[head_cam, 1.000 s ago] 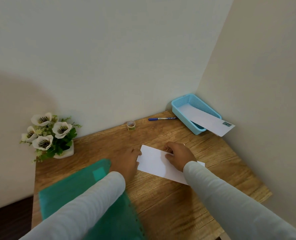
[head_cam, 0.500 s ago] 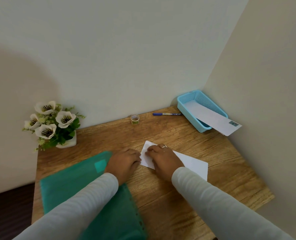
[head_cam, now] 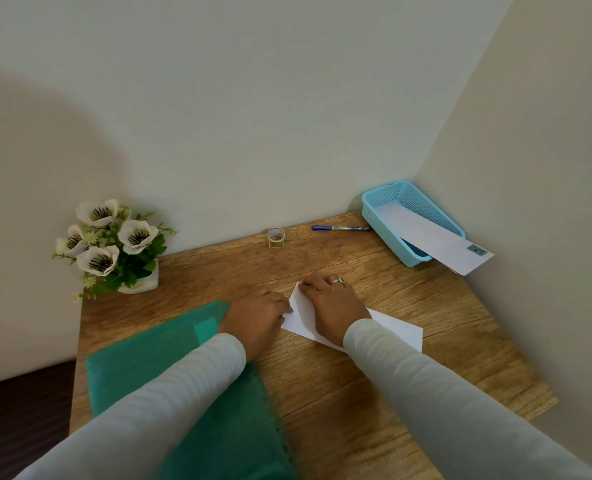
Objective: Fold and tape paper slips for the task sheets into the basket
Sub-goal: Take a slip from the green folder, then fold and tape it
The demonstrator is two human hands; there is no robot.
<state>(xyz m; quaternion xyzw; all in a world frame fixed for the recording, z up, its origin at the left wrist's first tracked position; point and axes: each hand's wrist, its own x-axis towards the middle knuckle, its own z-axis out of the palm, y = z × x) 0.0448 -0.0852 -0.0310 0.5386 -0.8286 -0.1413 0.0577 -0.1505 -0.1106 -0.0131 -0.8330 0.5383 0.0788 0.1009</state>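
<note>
Flowers (head_cam: 114, 247) in a white pot stand at the far left corner of the bench (head_cam: 357, 393); a green folder (head_cam: 183, 375) lies nearer, partly under the left sleeve. Left hand (head_cam: 256, 320) rests at the left edge of the white paper slip (head_cam: 301, 313), fingers (head_cam: 280, 306) curled — whether they pinch the sheet cannot be told. Right hand (head_cam: 332, 306) lies on the slip, fingers extended and pressing its far corner flat. A tape roll (head_cam: 276, 237) and a blue pen (head_cam: 339, 228) lie by the wall; the blue basket (head_cam: 416, 202) in the right corner holds a second slip (head_cam: 433, 237), which overhangs its near rim.
</note>
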